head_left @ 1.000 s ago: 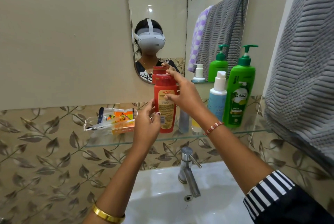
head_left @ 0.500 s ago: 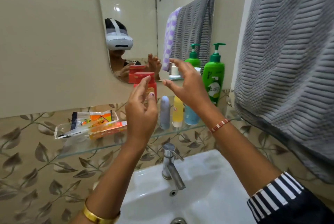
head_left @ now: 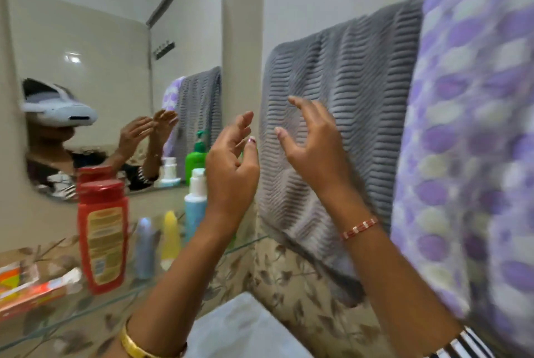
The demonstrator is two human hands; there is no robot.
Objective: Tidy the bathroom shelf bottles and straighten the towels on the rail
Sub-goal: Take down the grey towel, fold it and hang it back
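A grey ribbed towel (head_left: pixel 346 115) hangs on the right wall beside a purple and white patterned towel (head_left: pixel 474 138). My right hand (head_left: pixel 312 143) is raised in front of the grey towel, fingers spread, holding nothing. My left hand (head_left: pixel 231 164) is up beside it, open and holding nothing. On the glass shelf (head_left: pixel 86 308) stands a red bottle (head_left: pixel 102 236), then a grey bottle (head_left: pixel 144 245), a yellow bottle (head_left: pixel 171 236) and a blue bottle with a white cap (head_left: pixel 195 204). The green pump bottle is hidden behind my left hand.
A mirror (head_left: pixel 115 54) fills the wall above the shelf. An orange packet and a toothpaste box (head_left: pixel 31 291) lie at the shelf's left end. The white sink (head_left: pixel 239 328) sits below between my arms. Leaf-patterned tiles (head_left: pixel 294 279) run under the towels.
Both hands let go of the red bottle, which now stands on the shelf, and moved right and up toward the grey towel. The view has swung right.
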